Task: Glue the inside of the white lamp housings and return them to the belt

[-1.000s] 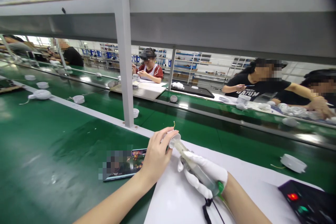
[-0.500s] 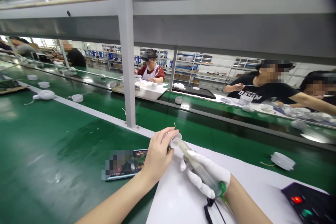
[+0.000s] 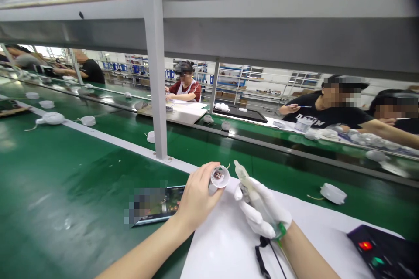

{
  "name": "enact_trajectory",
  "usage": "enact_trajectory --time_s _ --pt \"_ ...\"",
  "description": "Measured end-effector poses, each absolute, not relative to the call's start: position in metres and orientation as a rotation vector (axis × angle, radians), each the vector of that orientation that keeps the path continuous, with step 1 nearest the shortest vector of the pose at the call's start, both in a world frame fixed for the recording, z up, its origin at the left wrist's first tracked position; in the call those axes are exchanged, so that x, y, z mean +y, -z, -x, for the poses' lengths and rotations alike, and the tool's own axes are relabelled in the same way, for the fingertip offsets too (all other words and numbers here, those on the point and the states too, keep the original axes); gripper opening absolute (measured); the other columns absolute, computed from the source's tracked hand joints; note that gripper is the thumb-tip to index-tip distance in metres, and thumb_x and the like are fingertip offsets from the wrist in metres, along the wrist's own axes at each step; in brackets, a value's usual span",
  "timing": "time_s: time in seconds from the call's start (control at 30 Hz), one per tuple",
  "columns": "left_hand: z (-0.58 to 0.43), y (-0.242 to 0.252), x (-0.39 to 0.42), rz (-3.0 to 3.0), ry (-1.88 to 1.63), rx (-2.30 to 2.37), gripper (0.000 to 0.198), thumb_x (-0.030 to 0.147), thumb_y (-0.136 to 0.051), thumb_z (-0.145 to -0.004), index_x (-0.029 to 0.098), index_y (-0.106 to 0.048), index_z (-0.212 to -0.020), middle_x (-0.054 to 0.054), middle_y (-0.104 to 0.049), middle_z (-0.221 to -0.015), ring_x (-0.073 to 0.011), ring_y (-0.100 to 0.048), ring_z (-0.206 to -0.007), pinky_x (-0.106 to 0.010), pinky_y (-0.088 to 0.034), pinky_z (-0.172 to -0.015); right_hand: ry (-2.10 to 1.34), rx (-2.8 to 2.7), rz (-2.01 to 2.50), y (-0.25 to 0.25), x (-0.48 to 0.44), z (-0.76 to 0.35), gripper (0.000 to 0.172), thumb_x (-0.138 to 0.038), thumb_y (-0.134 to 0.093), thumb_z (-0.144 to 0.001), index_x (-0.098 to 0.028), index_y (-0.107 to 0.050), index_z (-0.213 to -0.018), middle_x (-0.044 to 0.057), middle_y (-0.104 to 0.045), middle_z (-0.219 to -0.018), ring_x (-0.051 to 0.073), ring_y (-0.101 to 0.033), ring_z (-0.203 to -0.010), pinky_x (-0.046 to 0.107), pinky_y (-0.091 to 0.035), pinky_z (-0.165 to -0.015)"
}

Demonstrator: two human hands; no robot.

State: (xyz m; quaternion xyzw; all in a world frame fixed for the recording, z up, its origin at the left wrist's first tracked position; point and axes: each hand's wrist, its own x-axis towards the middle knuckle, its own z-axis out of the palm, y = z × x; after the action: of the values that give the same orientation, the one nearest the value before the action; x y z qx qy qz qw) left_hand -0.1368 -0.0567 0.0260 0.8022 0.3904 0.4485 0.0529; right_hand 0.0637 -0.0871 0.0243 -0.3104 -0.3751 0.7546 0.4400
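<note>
Bare, my left hand [image 3: 200, 192] grips a small white round plastic housing [image 3: 225, 179] by its side. The housing's open end faces me, showing brownish parts inside, and a short yellowish wire sticks up beside it. My right hand [image 3: 262, 211], in a white glove, is wrapped round a translucent glue syringe [image 3: 242, 174] with a green end near the wrist. The syringe's tip points up, a little to the right of the housing and apart from it. Both hands are above a white sheet [image 3: 216, 248].
A phone [image 3: 160, 202] lies left of my left hand. A black box [image 3: 382, 248] with red and green switches stands at right. Another white housing [image 3: 333, 193] sits on the green belt. A grey post [image 3: 155, 74] rises ahead; several people work across the line.
The syringe tip has come out of the housing and moved right and up. My left hand has turned the housing so its opening faces me. Housings on the belt have shifted left.
</note>
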Motion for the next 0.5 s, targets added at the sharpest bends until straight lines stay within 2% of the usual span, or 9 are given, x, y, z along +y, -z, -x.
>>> enact_trajectory --time_s 0.07,0.1,0.17,0.23,0.5 --pt "0.137 -0.027 -0.058 -2.429 -1.345 1.197 0.046 0.023 -0.063 -0.085 0.024 -0.044 -0.127 -0.007 -0.059 -0.124 -0.0239 -0.056 -0.114 -0.04 -0.044 -0.096 -1.866 -0.927 0.741 -0.026 -0.087 -0.066 0.038 -0.053 -0.047 -0.09 -0.031 -0.048 -0.122 -0.001 -0.062 -0.088 0.005 -0.035 -0.033 0.016 -0.019 -0.023" --pt "0.137 -0.028 -0.059 -2.423 -1.335 1.201 0.046 0.024 -0.064 -0.084 0.024 -0.044 -0.126 -0.006 -0.06 -0.123 -0.0242 -0.057 -0.113 -0.04 -0.045 -0.095 -1.875 -0.932 0.735 -0.026 -0.086 -0.068 0.039 -0.054 -0.045 -0.091 -0.032 -0.047 -0.123 -0.002 -0.062 -0.083 0.006 -0.034 -0.032 0.016 -0.019 -0.023" --pt "0.136 -0.029 -0.059 -2.415 -1.313 1.203 0.046 0.027 -0.065 -0.084 0.024 -0.045 -0.125 -0.006 -0.061 -0.121 -0.0249 -0.058 -0.111 -0.04 -0.045 -0.095 -1.922 -0.95 0.736 -0.027 -0.084 -0.07 0.041 -0.059 -0.037 -0.093 -0.027 -0.051 -0.114 -0.005 -0.056 -0.062 0.007 -0.032 -0.026 0.017 -0.021 -0.023" --pt "0.136 -0.03 -0.059 -2.417 -1.297 1.197 0.046 0.03 -0.066 -0.084 0.023 -0.046 -0.125 -0.007 -0.062 -0.119 -0.0254 -0.059 -0.109 -0.041 -0.046 -0.094 -1.964 -0.963 0.737 -0.027 -0.081 -0.07 0.046 -0.062 -0.031 -0.094 -0.024 -0.054 -0.103 -0.006 -0.048 -0.049 0.008 -0.031 -0.022 0.017 -0.021 -0.023" --pt "0.137 -0.028 -0.06 -2.458 -1.306 1.197 0.047 0.035 -0.066 -0.084 0.023 -0.047 -0.125 -0.007 -0.063 -0.118 -0.0252 -0.06 -0.107 -0.039 -0.047 -0.093 -2.085 -0.933 0.715 -0.025 -0.077 -0.071 0.047 -0.065 -0.036 -0.091 -0.024 -0.057 -0.091 -0.005 -0.05 -0.045 0.009 -0.039 -0.023 0.016 -0.029 -0.023"
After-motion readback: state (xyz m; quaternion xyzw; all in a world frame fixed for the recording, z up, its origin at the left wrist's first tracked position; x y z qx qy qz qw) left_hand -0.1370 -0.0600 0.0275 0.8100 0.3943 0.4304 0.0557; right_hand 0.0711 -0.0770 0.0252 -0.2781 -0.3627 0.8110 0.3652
